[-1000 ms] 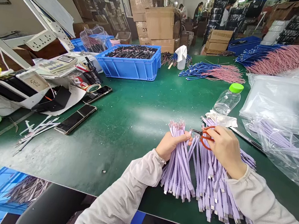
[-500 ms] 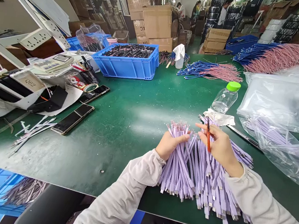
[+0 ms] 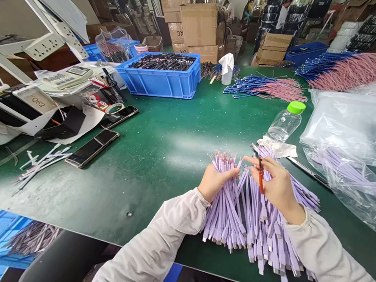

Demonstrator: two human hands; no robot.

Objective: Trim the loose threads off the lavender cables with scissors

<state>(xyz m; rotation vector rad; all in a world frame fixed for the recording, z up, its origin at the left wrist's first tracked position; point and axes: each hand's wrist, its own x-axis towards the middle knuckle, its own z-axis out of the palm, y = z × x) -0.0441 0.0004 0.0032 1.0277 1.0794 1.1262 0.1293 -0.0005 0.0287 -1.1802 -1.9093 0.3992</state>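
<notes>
My left hand point(image 3: 216, 179) is closed round a bundle of flat lilac USB cables point(image 3: 223, 212). Bare reddish wire ends point(image 3: 225, 158) fan out above the thumb, and the plugs hang toward the table's front edge. In my right hand point(image 3: 278, 187) are small orange-handled pliers point(image 3: 261, 176) with dark jaws pointing up. The right index finger reaches toward one cable's wire end beside my left thumb; whether it touches cannot be made out. A second loose heap of lilac cables point(image 3: 274, 238) lies under and beside my right hand.
A clear bottle with a green lid point(image 3: 285, 120) stands on a cloth point(image 3: 278, 149) beyond my right hand. Plastic bags point(image 3: 351, 132) lie to the right. Two phones point(image 3: 92, 148) and white strips point(image 3: 41, 164) are left. A blue crate point(image 3: 163, 83) stands at the back.
The pliers have tilted and dropped slightly within my right hand. My right index finger has shifted a little left, toward the wire ends. My left hand keeps its hold on the bundle.
</notes>
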